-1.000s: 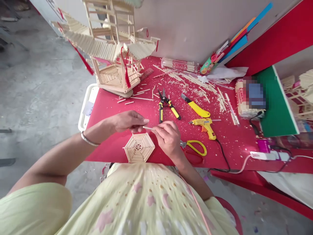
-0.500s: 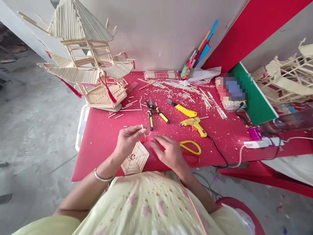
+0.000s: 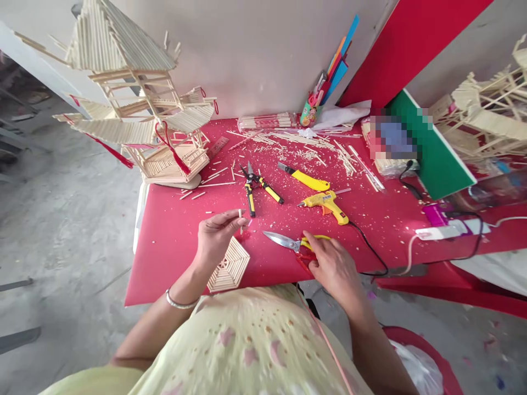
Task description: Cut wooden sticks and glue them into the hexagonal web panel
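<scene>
Pinched between the thumb and fingers of my left hand (image 3: 218, 236) is a short wooden stick (image 3: 240, 220), held upright above the table. Below that hand lies a hexagonal panel of wooden sticks (image 3: 230, 263), flat near the table's front edge. My right hand (image 3: 333, 260) is at the handles of a pair of scissors (image 3: 284, 240), its fingers apart over the yellow and red loops. The scissors lie on the table with their blades pointing left. Whether the fingers touch the handles is hard to make out.
Yellow-handled pruning shears (image 3: 261, 189), a yellow utility knife (image 3: 307, 179) and a corded glue gun (image 3: 327, 206) lie beyond my hands. A stick pagoda (image 3: 140, 126) stands at back left. Loose sticks (image 3: 284, 142) litter the back. A power strip (image 3: 450, 230) sits at right.
My right hand has moved right, away from my left hand, to the scissors' handles, uncovering the blades. My left hand still holds the wooden stick in nearly the same place.
</scene>
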Available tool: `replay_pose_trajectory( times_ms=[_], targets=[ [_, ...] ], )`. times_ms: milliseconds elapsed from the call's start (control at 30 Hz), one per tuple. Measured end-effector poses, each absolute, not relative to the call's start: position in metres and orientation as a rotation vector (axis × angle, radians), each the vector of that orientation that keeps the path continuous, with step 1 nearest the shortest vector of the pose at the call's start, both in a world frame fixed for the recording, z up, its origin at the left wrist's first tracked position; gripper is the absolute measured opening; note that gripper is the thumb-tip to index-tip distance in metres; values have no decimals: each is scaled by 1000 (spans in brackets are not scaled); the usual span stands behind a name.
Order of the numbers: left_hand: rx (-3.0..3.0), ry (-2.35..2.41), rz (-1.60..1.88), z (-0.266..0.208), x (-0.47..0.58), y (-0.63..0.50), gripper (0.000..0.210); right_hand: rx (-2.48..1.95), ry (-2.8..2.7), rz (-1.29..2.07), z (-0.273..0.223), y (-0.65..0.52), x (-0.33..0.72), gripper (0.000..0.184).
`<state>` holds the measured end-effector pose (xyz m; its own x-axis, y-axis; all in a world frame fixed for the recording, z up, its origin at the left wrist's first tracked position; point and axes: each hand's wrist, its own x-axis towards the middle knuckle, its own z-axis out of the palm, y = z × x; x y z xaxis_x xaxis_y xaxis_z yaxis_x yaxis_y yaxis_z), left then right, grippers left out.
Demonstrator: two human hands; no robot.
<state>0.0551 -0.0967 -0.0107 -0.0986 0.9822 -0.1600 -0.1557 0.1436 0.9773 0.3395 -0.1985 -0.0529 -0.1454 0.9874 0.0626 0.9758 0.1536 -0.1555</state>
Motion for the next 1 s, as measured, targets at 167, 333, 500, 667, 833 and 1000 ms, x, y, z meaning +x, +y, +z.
replay_pose_trajectory(
  times_ms=[167, 333, 500, 667, 833, 1000],
  targets=[
    [1016, 1333, 1212, -14, 53, -100, 29, -1669, -1994, 270, -40, -187, 322, 64],
    [1314, 1356, 1106, -15, 47, -105, 22, -1495, -1977, 423, -19, -165, 285, 74],
    [1510, 1320, 1059, -11, 40, -104, 17, -1532, -2190, 358, -21, -149, 275, 65],
    [1498, 1280, 1047, -12, 44, -103, 15, -1563, -2172, 394, -23, -148, 267, 67],
    [1441, 1306, 1087, -17, 46, -102, 9, -1671, -2149, 503, -19, -148, 253, 66],
    [1400, 1287, 1116, -25, 44, -100, 15, -1716, -2119, 601, -19, -148, 244, 67]
  ],
)
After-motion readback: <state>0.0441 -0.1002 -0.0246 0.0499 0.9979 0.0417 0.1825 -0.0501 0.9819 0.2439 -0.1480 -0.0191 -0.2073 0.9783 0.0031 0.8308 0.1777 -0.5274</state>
